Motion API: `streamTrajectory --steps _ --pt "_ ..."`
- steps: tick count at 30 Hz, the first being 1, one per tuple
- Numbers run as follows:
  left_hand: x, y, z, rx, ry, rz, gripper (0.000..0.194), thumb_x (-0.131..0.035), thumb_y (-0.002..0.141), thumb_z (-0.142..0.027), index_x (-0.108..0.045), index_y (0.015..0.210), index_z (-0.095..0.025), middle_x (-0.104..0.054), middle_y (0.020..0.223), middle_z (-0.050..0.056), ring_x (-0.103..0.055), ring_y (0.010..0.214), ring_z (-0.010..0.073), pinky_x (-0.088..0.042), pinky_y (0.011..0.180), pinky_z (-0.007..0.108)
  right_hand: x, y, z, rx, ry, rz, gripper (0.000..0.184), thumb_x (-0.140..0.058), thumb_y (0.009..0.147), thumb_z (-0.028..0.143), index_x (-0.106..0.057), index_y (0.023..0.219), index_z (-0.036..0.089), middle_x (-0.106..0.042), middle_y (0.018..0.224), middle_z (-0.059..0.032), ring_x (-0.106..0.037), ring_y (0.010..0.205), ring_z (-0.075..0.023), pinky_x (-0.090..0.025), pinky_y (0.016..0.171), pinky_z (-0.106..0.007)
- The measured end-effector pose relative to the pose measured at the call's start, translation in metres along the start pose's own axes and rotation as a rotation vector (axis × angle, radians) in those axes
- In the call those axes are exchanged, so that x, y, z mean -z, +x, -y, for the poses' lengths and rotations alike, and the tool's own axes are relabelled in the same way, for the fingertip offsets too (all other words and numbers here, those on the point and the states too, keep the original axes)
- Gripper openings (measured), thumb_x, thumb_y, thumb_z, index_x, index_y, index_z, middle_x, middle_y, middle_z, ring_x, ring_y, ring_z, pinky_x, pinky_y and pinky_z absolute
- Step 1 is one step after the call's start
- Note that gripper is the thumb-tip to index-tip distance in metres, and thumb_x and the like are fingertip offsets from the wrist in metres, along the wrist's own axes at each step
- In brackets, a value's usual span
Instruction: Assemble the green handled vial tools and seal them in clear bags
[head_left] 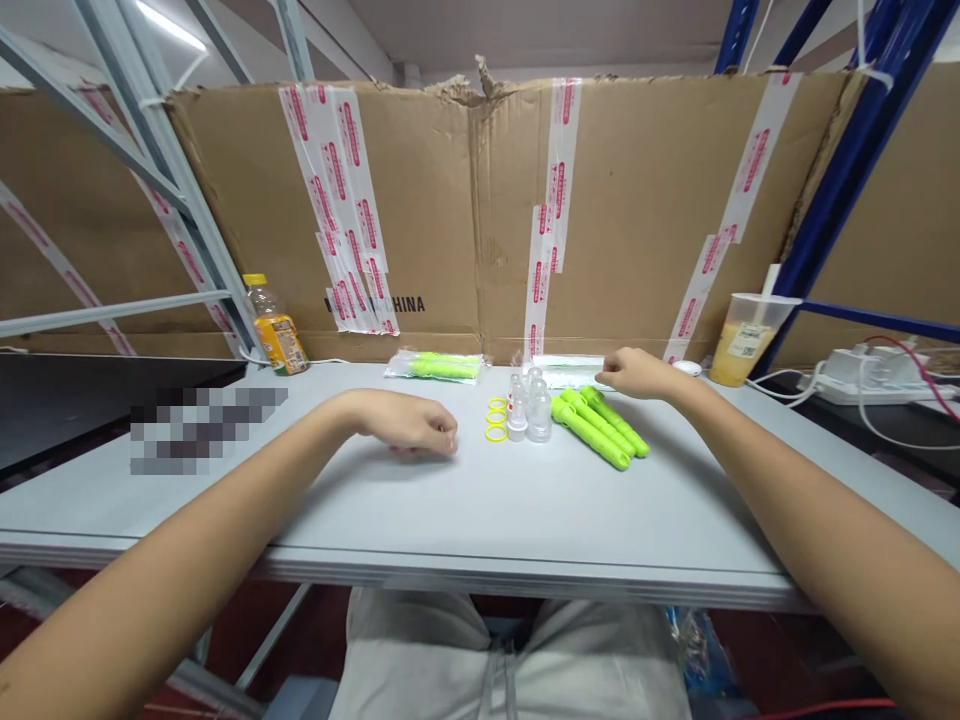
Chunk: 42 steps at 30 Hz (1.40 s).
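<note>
My left hand (pixel 409 424) is closed, fingers curled and pressed together, over the table left of several yellow rings (pixel 496 434). What it holds, if anything, is hidden. At the back, my right hand (pixel 637 373) pinches the right end of a clear plastic packet (pixel 566 373), whose pale contents are hard to make out. Several small clear plastic bottle-shaped pieces (pixel 538 420) stand upright right of the rings. Beside them lie three bright green flashlight-shaped tubes (pixel 600 432), side by side and slanted. Another clear packet (pixel 442 367) holding green tubes lies at the back, left of centre.
A taped cardboard panel (pixel 427 200) walls off the table's back. A juice bottle (pixel 277 330) stands at back left. At back right are a plastic cup of yellow drink (pixel 746 340) and a power strip (pixel 877 375) with cables.
</note>
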<state>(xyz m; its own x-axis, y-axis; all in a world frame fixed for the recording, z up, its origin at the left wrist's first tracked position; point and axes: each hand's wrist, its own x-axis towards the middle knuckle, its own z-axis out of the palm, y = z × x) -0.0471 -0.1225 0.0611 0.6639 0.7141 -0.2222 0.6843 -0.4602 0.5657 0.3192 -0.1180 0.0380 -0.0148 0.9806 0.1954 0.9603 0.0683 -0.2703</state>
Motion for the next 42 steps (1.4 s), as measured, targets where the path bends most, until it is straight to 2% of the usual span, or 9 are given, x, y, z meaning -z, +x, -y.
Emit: streamTrajectory --steps 2,5,7,11,13,17,22,31,42 --pt "0.004 -0.028 -0.013 -0.073 -0.177 0.409 0.033 -0.069 0.078 -0.049 -0.059 0.068 -0.020 -0.052 0.054 0.001 -0.044 0.048 0.0137 -0.037 0.049 0.027 0.000 -0.001 0.001 -0.044 0.006 0.077 0.018 -0.063 0.081 0.032 -0.063 0.071 0.017 -0.070 0.075 -0.0108 -0.061 0.062 -0.0194 -0.041 0.055 -0.030" --pt "0.006 -0.045 -0.032 -0.193 -0.332 0.473 0.036 -0.067 0.080 -0.054 -0.057 0.073 -0.020 -0.051 0.057 0.002 -0.045 0.050 0.0138 -0.035 0.050 0.028 0.000 -0.004 0.004 -0.123 0.044 0.230 0.022 -0.062 0.083 0.038 -0.060 0.075 0.018 -0.067 0.061 -0.0097 -0.058 0.046 -0.0189 -0.043 0.047 -0.032" --pt "0.005 -0.034 -0.040 -0.238 -0.256 0.271 0.033 -0.065 0.083 -0.049 -0.056 0.072 -0.019 -0.054 0.060 0.002 -0.048 0.054 0.0139 -0.036 0.053 0.028 0.000 -0.006 0.005 -0.135 0.073 0.263 0.022 -0.064 0.083 0.038 -0.059 0.076 0.018 -0.065 0.058 -0.0089 -0.057 0.042 -0.0185 -0.044 0.044 -0.032" --pt "0.000 0.016 -0.041 -0.295 0.139 -0.417 0.024 -0.057 0.086 -0.036 -0.054 0.071 -0.019 -0.053 0.062 -0.001 -0.043 0.056 0.0108 -0.029 0.055 0.025 -0.001 -0.008 0.007 -0.118 0.109 0.256 0.021 -0.067 0.083 0.035 -0.060 0.076 0.017 -0.067 0.063 -0.0099 -0.060 0.046 -0.0183 -0.047 0.042 -0.030" --pt "-0.006 0.038 -0.035 -0.379 0.300 -0.551 0.017 -0.055 0.086 -0.030 -0.054 0.073 -0.018 -0.054 0.065 -0.002 -0.043 0.058 0.0109 -0.029 0.057 0.026 -0.001 -0.008 0.008 -0.114 0.113 0.287 0.020 -0.066 0.084 0.034 -0.061 0.081 0.015 -0.069 0.071 -0.0110 -0.064 0.052 -0.0185 -0.048 0.042 -0.029" --pt "-0.026 0.051 -0.020 -0.451 0.391 -0.614 0.009 -0.051 0.085 -0.022 -0.052 0.077 -0.018 -0.054 0.067 -0.002 -0.042 0.059 0.0109 -0.029 0.058 0.026 -0.002 -0.007 0.011 -0.117 0.115 0.350 0.022 -0.060 0.088 0.032 -0.062 0.094 0.011 -0.071 0.088 -0.0143 -0.068 0.063 -0.0193 -0.049 0.043 -0.026" --pt "-0.045 0.033 -0.017 -0.458 0.343 -0.515 0.010 -0.048 0.086 -0.021 -0.055 0.079 -0.017 -0.055 0.068 -0.002 -0.045 0.059 0.0105 -0.031 0.059 0.025 -0.004 -0.008 0.014 -0.138 0.109 0.327 0.027 -0.053 0.090 0.025 -0.059 0.111 0.009 -0.069 0.091 -0.0158 -0.066 0.061 -0.0182 -0.051 0.045 -0.027" --pt "-0.044 0.031 -0.018 -0.400 0.325 -0.223 0.012 -0.054 0.082 -0.024 -0.064 0.080 -0.018 -0.055 0.064 -0.003 -0.046 0.057 0.0109 -0.031 0.057 0.025 -0.007 -0.008 0.013 -0.119 0.059 0.249 0.036 -0.052 0.087 0.024 -0.063 0.121 0.014 -0.067 0.111 -0.0187 -0.063 0.052 -0.0161 -0.052 0.048 -0.030" --pt "-0.044 0.034 -0.012 -0.324 0.312 -0.175 0.017 -0.052 0.084 -0.025 -0.066 0.080 -0.017 -0.064 0.074 0.002 -0.051 0.062 0.0131 -0.032 0.059 0.026 -0.008 -0.016 0.003 -0.121 0.124 0.277 0.047 -0.057 0.087 0.030 -0.056 0.131 0.014 -0.067 0.118 -0.0170 -0.068 0.065 -0.0185 -0.054 0.062 -0.031"
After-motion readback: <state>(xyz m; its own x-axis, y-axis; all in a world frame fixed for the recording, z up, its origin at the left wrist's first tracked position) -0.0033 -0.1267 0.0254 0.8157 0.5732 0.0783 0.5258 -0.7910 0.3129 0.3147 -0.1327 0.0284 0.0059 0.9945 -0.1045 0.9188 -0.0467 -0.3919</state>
